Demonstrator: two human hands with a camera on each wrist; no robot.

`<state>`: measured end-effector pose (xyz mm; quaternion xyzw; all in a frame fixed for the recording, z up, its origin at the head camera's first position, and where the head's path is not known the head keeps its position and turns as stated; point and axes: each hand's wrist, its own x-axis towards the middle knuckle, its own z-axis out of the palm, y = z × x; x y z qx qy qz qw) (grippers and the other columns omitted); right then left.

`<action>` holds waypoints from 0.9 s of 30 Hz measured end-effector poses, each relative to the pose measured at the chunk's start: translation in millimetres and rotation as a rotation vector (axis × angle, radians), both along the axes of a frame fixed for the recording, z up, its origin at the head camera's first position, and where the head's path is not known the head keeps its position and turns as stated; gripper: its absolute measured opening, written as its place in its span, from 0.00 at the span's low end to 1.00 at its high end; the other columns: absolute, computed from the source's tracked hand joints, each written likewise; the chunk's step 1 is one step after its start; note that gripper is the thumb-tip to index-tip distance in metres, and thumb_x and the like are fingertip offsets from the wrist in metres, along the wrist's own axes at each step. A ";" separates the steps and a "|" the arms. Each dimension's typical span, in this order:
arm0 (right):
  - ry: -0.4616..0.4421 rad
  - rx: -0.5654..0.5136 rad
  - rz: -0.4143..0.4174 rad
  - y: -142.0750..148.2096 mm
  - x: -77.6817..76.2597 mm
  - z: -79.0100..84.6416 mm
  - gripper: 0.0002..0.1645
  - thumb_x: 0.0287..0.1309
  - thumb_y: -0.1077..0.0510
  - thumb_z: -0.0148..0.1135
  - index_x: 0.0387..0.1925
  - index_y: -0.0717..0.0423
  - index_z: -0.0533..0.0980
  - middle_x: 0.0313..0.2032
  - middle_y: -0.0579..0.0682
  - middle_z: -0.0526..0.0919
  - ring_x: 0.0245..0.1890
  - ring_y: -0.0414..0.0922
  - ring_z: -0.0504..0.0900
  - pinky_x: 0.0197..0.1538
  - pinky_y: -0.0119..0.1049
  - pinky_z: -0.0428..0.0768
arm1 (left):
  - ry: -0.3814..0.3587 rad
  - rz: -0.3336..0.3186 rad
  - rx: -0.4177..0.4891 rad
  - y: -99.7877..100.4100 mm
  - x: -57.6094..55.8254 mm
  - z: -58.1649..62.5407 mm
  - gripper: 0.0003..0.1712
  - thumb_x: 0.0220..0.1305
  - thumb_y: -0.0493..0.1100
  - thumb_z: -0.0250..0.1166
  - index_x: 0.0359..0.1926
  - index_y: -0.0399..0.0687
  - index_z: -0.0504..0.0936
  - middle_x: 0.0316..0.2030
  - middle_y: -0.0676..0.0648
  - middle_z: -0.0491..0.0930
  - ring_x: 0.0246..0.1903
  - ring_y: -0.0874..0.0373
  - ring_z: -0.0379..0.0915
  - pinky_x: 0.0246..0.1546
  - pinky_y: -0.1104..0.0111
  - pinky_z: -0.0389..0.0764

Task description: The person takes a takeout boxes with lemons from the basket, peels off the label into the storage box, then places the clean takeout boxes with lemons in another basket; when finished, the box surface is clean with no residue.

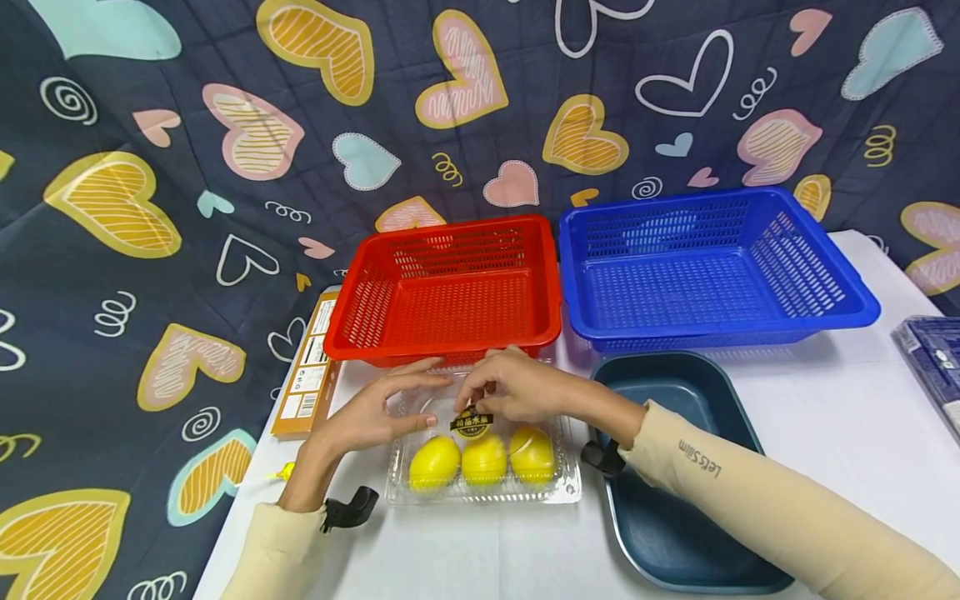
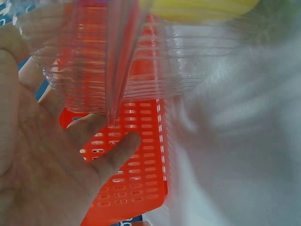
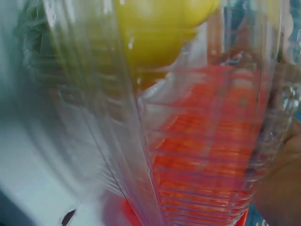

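A clear plastic clamshell box (image 1: 567, 487) lies on the white table in the head view. Inside its near side sit three lemons (image 1: 483, 460) in a row. On the lid is a round black-and-gold label (image 1: 472, 424). My right hand (image 1: 513, 385) reaches over the lid, its bent thumb and forefinger pinching at the label's upper edge. My left hand (image 1: 378, 410) rests at the box's left side, fingers loosely stretched and spread, holding nothing. In the right wrist view the box's ridged wall (image 3: 202, 155) hides most of the right hand.
A red basket (image 1: 442, 350) stands right behind the box, and a blue basket (image 1: 697, 337) beside it. The dark teal tray (image 1: 675, 517) lies under the right forearm. An orange-and-white carton (image 1: 307, 375) is at the left edge, a dark blue packet (image 1: 933, 358) at the right.
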<state>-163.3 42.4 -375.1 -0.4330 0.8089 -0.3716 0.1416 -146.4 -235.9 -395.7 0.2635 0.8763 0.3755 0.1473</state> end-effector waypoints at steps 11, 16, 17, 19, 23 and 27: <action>-0.005 -0.048 -0.001 1.4 3.4 1.7 0.14 0.63 0.65 0.65 0.44 0.44 0.87 0.38 0.36 0.88 0.42 0.37 0.78 0.58 0.45 0.64 | 0.004 -0.021 0.018 -0.2 -2.0 -1.2 0.29 0.62 0.47 0.73 0.64 0.67 0.80 0.74 0.55 0.67 0.76 0.51 0.58 0.71 0.37 0.64; -0.006 -0.079 0.005 4.1 5.8 3.8 0.15 0.64 0.66 0.64 0.45 0.46 0.87 0.43 0.37 0.89 0.44 0.38 0.78 0.59 0.44 0.66 | 0.001 -0.021 0.021 -0.3 -3.0 -0.8 0.29 0.62 0.47 0.73 0.65 0.66 0.80 0.73 0.55 0.69 0.76 0.50 0.58 0.71 0.37 0.64; -0.003 -0.088 0.009 4.6 6.1 3.4 0.15 0.64 0.67 0.63 0.46 0.46 0.87 0.44 0.37 0.89 0.44 0.38 0.78 0.59 0.43 0.67 | 0.003 -0.023 0.021 -0.2 -3.3 -0.8 0.29 0.62 0.46 0.73 0.65 0.65 0.80 0.73 0.55 0.69 0.76 0.50 0.58 0.71 0.37 0.64; 0.001 -0.114 0.014 5.9 6.0 2.0 0.16 0.64 0.67 0.62 0.46 0.48 0.87 0.46 0.39 0.89 0.47 0.39 0.80 0.62 0.44 0.69 | 0.009 -0.031 0.023 0.2 -3.9 -0.8 0.29 0.62 0.46 0.73 0.65 0.63 0.80 0.72 0.55 0.70 0.76 0.51 0.58 0.71 0.37 0.64; -0.019 -0.182 0.002 10.9 6.3 2.6 0.16 0.66 0.67 0.61 0.48 0.48 0.86 0.47 0.41 0.89 0.48 0.39 0.81 0.62 0.44 0.74 | 0.017 -0.049 0.033 0.7 -3.9 -0.3 0.29 0.62 0.46 0.73 0.65 0.63 0.80 0.71 0.55 0.71 0.76 0.51 0.58 0.71 0.38 0.64; -0.072 -0.232 -0.035 18.4 8.0 8.4 0.15 0.67 0.66 0.60 0.49 0.50 0.86 0.47 0.44 0.88 0.46 0.40 0.81 0.56 0.40 0.79 | 0.008 -0.054 0.042 0.2 -2.7 -0.2 0.30 0.63 0.44 0.73 0.65 0.64 0.79 0.71 0.56 0.72 0.76 0.51 0.57 0.71 0.37 0.63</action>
